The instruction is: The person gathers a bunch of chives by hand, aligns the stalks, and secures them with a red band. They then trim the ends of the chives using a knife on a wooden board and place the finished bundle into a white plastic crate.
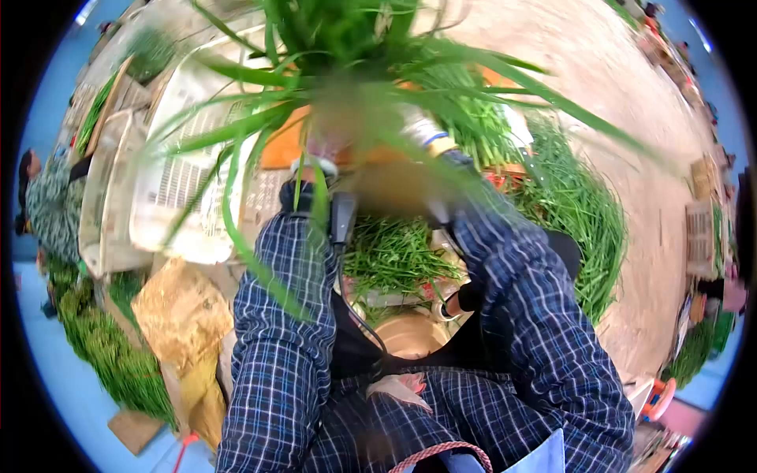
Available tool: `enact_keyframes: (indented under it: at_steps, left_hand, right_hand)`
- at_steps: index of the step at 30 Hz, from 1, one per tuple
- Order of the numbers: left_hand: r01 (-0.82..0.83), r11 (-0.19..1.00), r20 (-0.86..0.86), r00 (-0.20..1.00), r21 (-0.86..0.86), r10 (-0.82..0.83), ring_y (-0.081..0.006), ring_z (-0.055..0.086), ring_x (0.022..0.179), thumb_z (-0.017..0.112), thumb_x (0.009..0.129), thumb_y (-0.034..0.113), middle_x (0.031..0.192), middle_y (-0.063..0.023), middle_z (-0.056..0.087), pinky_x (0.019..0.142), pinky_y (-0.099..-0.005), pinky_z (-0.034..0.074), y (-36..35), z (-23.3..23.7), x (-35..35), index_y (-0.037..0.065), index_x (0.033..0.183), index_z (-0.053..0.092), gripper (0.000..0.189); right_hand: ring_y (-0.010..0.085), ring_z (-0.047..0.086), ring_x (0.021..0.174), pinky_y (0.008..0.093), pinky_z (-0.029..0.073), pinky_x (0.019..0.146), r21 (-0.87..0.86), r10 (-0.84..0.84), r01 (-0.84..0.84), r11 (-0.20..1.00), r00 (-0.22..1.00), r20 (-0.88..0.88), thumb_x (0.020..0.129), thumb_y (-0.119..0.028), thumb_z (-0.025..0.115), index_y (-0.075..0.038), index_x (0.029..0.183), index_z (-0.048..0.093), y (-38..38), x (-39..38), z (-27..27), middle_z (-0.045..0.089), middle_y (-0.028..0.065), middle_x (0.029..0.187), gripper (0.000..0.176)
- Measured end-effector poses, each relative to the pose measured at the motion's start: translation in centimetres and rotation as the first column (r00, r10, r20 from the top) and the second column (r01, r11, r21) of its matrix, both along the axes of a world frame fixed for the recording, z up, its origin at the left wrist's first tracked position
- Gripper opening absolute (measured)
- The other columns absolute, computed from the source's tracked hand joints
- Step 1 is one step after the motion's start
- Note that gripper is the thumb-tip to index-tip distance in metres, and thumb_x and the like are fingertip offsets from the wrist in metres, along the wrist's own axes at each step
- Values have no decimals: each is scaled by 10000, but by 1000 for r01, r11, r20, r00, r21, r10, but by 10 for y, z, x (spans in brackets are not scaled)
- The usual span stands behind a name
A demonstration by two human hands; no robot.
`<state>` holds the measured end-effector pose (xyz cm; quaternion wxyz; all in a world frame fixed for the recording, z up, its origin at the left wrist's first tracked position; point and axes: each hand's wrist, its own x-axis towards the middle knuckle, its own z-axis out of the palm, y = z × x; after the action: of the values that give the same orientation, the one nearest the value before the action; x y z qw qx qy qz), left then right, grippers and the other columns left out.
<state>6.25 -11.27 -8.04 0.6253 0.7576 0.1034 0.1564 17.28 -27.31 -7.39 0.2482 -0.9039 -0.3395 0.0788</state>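
Note:
A bunch of long flat green leaves, like Chinese chives (339, 31), rises close to the camera, its leaf tips spreading to both sides. Around its blurred lower part is my left hand (325, 146), which seems closed on it, though leaves and blur cover most of the fingers. My right hand (418, 126), in a white glove with a yellow and blue cuff, is just right of the bunch; its fingers are hidden behind leaves. Under both hands lies an orange-brown board (282, 146). More cut stalks (481, 130) lie beyond my right hand.
White plastic crates (185, 165) stand at the left, near a yellowish sack (181, 307). A big heap of greens (583, 213) lies to the right, and loose leaves (398, 256) lie between my knees. Another person (54, 201) is at the far left.

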Motion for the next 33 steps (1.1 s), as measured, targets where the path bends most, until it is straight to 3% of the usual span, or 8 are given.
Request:
enact_keyframes:
  at_steps: [7, 11, 13, 15, 17, 21, 31, 33]
  left_hand:
    - [-50, 894, 226, 960, -446, 166, -246, 647, 968, 657, 865, 259, 1148, -125, 658, 876, -308, 523, -93, 96, 27, -5, 1146, 617, 387]
    - [-74, 827, 7, 996, -557, 93, -203, 637, 861, 649, 890, 287, 1029, -102, 676, 778, -304, 520, -128, 110, 63, -11, 1081, 644, 354]
    - [-49, 711, -141, 987, -702, -71, -155, 597, 774, 681, 873, 351, 952, -87, 680, 680, -298, 492, -140, 95, 77, -5, 1035, 669, 391]
    - [33, 731, -168, 965, -681, -200, -308, 463, 1240, 713, 793, 495, 1339, -206, 528, 1078, -410, 311, -133, -19, 136, -2, 1324, 503, 756]
    - [-62, 977, -408, 902, 206, 143, -317, 445, 1295, 571, 888, 510, 1399, -225, 464, 1060, -375, 361, -147, -94, 160, -19, 1302, 520, 675]
    - [-193, 832, -392, 919, -521, -32, -299, 542, 1128, 641, 845, 521, 1266, -236, 566, 984, -400, 412, -153, -92, 144, -74, 1263, 532, 735]
    - [-175, 978, -490, 846, 115, 210, -383, 522, 1205, 638, 786, 649, 1315, -290, 514, 963, -415, 433, -150, -31, 111, -103, 1340, 423, 958]
    - [-201, 980, -391, 902, -9, 182, -371, 536, 1177, 680, 776, 612, 1320, -258, 519, 952, -420, 442, -150, -42, 110, -66, 1361, 411, 936]
  right_hand:
    - [302, 659, 977, 362, 533, 854, 245, -82, 160, 956, 950, -302, 701, -378, 762, -16, 1406, 335, -26, 8, 90, 656, 217, 1071, 900]
    - [276, 685, 909, 333, 569, 801, 442, 105, 46, 896, 944, -313, 674, -324, 821, -1, 1420, 318, -68, 59, 93, 650, 215, 1127, 956]
    - [298, 653, 1029, 368, 534, 894, 178, -66, 132, 975, 941, -333, 680, -413, 811, -8, 1396, 365, -93, 56, 103, 607, 237, 1213, 935]
    - [320, 577, 1175, 399, 460, 1004, -200, -283, 259, 945, 954, -102, 687, -536, 769, -14, 1407, 364, -100, 80, 42, 546, 246, 1304, 978]
    - [328, 498, 1270, 408, 397, 1061, -345, -352, 269, 899, 913, -205, 711, -609, 699, -18, 1450, 311, -108, 55, 39, 494, 244, 1366, 1022]
    - [340, 541, 1224, 429, 432, 1018, -412, -426, 331, 849, 890, -163, 734, -559, 681, -84, 1489, 259, -106, 41, 47, 519, 223, 1349, 987]
    - [354, 470, 1289, 396, 365, 1072, 11, -311, 314, 949, 945, -97, 904, -542, 516, -37, 1460, 308, -180, 87, -24, 456, 239, 1403, 779]
    - [372, 456, 1291, 399, 362, 1067, -269, -436, 373, 888, 868, -236, 915, -550, 475, -15, 1459, 292, -150, 60, -1, 453, 263, 1392, 785]
